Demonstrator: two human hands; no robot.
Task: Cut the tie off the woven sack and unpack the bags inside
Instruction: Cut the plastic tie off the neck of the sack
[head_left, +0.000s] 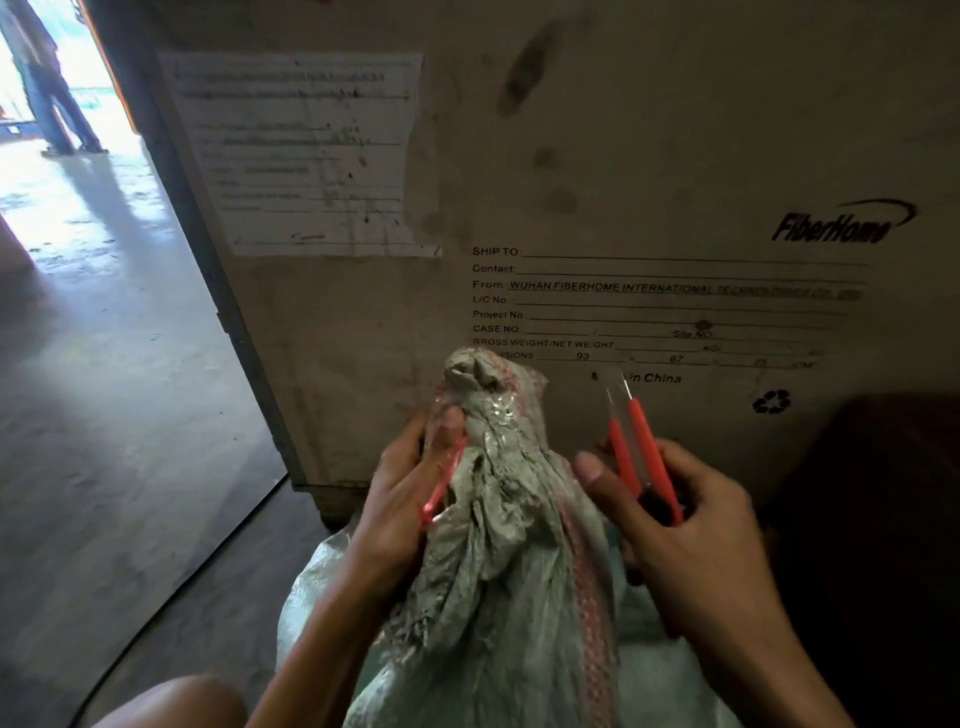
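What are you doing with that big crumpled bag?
A person is getting a woven sack open. The left hand grips the bunched neck, where a red tie shows under the fingers. The right hand holds red-handled snips beside the neck, not yet on the tie. The sack is still closed, in front of a large shipping crate.

Ahead of you stands a FiberHome shipping crate (597, 182) (stained, with a paper label (301, 150) stuck on it); beyond the concrete floor (104, 364), a bystander (49, 88) waits in the doorway.

Bare forearms, no sleeves; left hand (410, 488), right hand (675, 525) ungloved.
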